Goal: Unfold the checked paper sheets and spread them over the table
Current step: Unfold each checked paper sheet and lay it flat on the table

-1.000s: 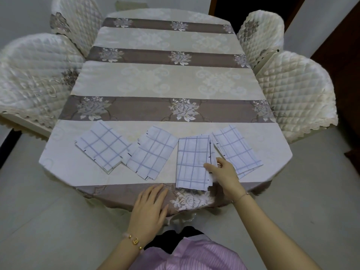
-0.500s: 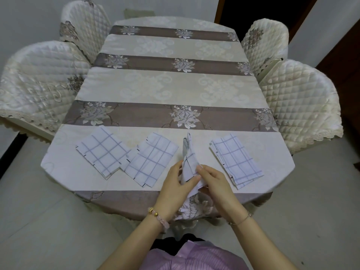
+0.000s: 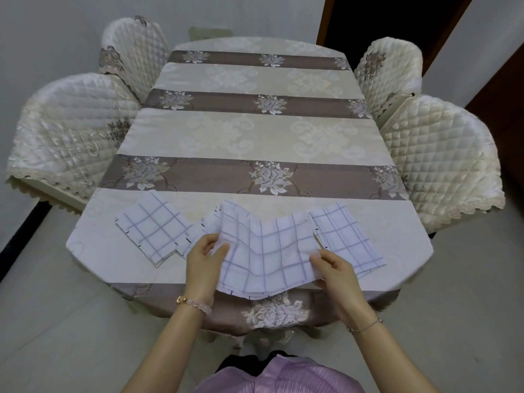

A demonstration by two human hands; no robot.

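A half-opened checked sheet [image 3: 266, 251] hangs between the two hands above the near edge of the counter [image 3: 255, 143], creased into a shallow V down its middle. The left hand [image 3: 202, 262] pinches its left edge and the right hand [image 3: 333, 266] pinches its right edge, both closed on the paper. It looks thin, light and limp, likely to sag or tear if tugged, so it is best held at the outer edges and drawn apart gently. Three folded sheets lie on the counter: one at far left [image 3: 154, 228], one partly hidden behind the left hand [image 3: 205, 228], one at right [image 3: 344, 236]. Quilted chairs [image 3: 436, 154] flank both sides; the far counter looks free for spreading.
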